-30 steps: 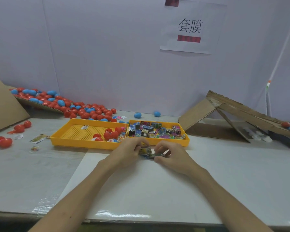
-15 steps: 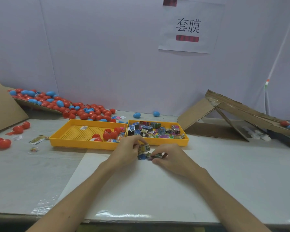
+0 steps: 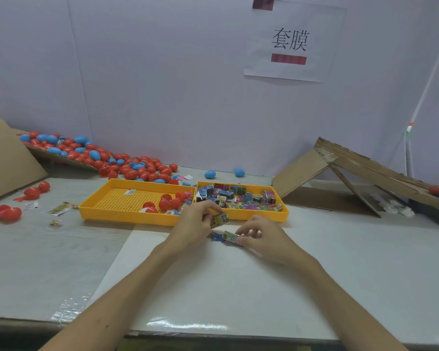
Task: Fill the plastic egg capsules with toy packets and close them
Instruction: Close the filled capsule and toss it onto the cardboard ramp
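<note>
Yellow packet [image 3: 219, 220] pinched between left fingers [image 3: 209, 204].

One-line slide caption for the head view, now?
Left hand pinches a toy packet, right hand holds a second packet, near the yellow packet tray.

The left hand [image 3: 195, 224] covers the left end of the toy packet [image 3: 219, 219] it pinches. Just below that grip, the right hand [image 3: 261, 236] hides the right end of a second packet [image 3: 230, 236] under its curled fingers. A blue piece [image 3: 216, 236] beside it is too small to identify. The print on both packets is unreadable. Both forearms are cut off at the bottom edge.
</note>
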A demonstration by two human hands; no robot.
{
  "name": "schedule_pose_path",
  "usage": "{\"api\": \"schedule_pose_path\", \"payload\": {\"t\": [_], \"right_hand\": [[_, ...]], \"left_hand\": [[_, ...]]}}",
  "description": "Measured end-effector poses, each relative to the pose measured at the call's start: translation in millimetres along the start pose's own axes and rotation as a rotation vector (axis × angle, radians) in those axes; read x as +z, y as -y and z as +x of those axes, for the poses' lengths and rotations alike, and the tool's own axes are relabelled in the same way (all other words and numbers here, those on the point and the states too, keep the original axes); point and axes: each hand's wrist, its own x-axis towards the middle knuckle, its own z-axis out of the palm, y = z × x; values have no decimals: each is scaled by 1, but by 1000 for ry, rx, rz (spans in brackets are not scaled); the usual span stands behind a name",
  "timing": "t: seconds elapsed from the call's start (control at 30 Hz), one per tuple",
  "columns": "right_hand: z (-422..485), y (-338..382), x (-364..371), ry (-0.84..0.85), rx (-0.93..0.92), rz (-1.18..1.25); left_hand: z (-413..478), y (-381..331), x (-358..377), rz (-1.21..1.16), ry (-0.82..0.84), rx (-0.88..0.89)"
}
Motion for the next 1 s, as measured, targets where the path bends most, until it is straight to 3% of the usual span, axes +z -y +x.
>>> {"api": "schedule_pose_path", "payload": {"t": [0.37, 0.67, 1.0], "right_hand": [[-1, 7, 2, 6, -34, 238], [2, 7, 9, 79, -52, -9], [-3, 9, 7, -4, -111, 115]], "left_hand": [[-1, -1, 4, -128, 49, -54], [-2, -4, 5, -278, 65, -116], [-2, -2, 5, -337, 69, -144]]}}
